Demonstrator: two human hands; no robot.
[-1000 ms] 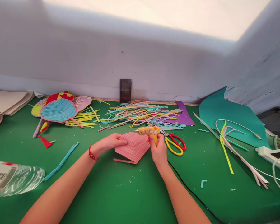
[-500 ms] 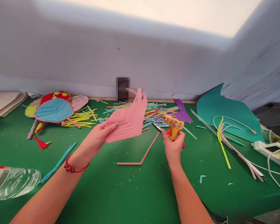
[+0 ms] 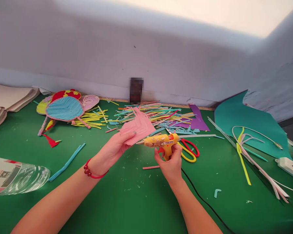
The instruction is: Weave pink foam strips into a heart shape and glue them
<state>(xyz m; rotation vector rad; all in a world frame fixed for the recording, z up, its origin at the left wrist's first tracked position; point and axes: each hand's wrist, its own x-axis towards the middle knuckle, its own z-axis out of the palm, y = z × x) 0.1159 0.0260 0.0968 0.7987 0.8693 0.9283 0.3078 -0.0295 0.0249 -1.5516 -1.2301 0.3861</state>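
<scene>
My left hand (image 3: 113, 148) grips a pink piece made of glued foam strips (image 3: 138, 126) and holds it tilted just above the green table (image 3: 127, 201). My right hand (image 3: 169, 162) is closed round the handle of a yellow glue gun (image 3: 161, 142). The gun's nozzle points left and touches the pink piece's lower edge. A short pink strip (image 3: 150, 167) lies on the table below the gun. The gun's black cord (image 3: 202, 201) trails toward me on the right.
Red-and-yellow scissors (image 3: 189, 151) lie right of the gun. Behind is a heap of coloured strips (image 3: 151, 118), finished fans (image 3: 64, 109) at left, a plastic bottle (image 3: 17, 178) near left, teal foam sheet (image 3: 249, 125), long strips (image 3: 249, 156) and a power strip (image 3: 290, 164) at right.
The pink piece was lifted off the table, raised high, then lowered. The glue gun moved right, then back left until its nozzle met the piece. A bent pink strip is gone from the table.
</scene>
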